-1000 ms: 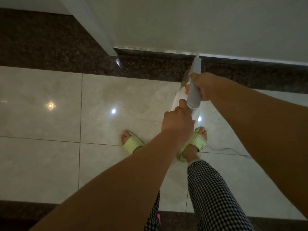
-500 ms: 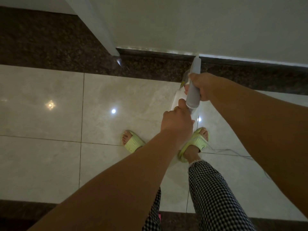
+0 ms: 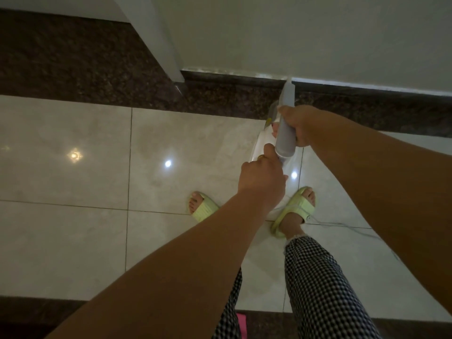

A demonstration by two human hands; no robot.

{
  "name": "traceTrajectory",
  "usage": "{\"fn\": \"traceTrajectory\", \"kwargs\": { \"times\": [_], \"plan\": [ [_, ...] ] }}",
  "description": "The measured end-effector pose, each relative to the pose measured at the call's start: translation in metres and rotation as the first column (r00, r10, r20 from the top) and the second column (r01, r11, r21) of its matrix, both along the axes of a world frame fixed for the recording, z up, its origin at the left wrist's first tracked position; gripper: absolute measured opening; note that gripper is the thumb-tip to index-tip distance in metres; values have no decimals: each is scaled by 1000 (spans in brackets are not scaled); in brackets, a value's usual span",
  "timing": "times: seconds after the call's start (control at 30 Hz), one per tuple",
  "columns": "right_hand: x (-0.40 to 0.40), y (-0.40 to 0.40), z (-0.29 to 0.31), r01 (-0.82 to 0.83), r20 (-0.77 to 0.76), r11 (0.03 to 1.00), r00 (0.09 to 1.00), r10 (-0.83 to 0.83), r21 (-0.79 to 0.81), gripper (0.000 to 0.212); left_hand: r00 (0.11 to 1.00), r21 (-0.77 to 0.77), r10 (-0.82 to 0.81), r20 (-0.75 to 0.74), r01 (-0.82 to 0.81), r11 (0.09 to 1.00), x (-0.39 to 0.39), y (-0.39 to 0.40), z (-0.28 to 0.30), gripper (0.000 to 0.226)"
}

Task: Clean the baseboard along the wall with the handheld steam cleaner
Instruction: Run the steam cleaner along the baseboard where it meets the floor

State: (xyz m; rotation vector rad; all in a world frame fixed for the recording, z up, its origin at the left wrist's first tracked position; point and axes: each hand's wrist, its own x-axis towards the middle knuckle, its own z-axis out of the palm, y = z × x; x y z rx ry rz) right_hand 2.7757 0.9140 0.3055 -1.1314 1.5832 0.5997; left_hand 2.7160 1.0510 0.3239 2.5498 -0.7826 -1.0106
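Note:
The handheld steam cleaner (image 3: 285, 123) is a white-grey tube over a white body, pointing away from me. Its nozzle tip touches the top edge of the dark granite baseboard (image 3: 234, 80) under the white wall. My right hand (image 3: 297, 123) grips the tube from the right side. My left hand (image 3: 263, 178) grips the rear end of the cleaner, just behind the tube. The cleaner's white body is partly hidden under both hands.
A dark granite strip (image 3: 97, 74) borders the glossy cream floor tiles (image 3: 73, 167). A white wall corner (image 3: 159, 40) juts out left of the nozzle. My feet in green slippers (image 3: 204, 209) stand below the cleaner. A thin cord (image 3: 347, 227) trails right across the floor.
The nozzle stays on the baseboard's top edge. Hands and cleaner have shifted only very slightly; grips are unchanged.

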Motion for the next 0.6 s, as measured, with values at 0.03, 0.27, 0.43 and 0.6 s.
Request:
{"fn": "traceTrajectory", "kwargs": {
  "times": [0.03, 0.27, 0.43, 0.6],
  "plan": [
    [2, 2, 0, 4, 2, 1000, 1000, -4, -2, 47, 1000, -1, -2, 0, 2, 1000, 1, 3, 1, 46],
    [23, 30, -7, 25, -11, 999, 1000, -25, -34, 53, 999, -13, -37, 2, 37, 999, 29, 32, -7, 46],
    [37, 52, -11, 48, -17, 999, 999, -48, -23, 49, 996, 5, -83, 40, 83, 997, 44, 56, -12, 49],
    [47, 67, -12, 41, -26, 999, 999, -41, -10, 48, 993, 18, -101, 68, 100, 995, 55, 73, -13, 49]
  ]
}}
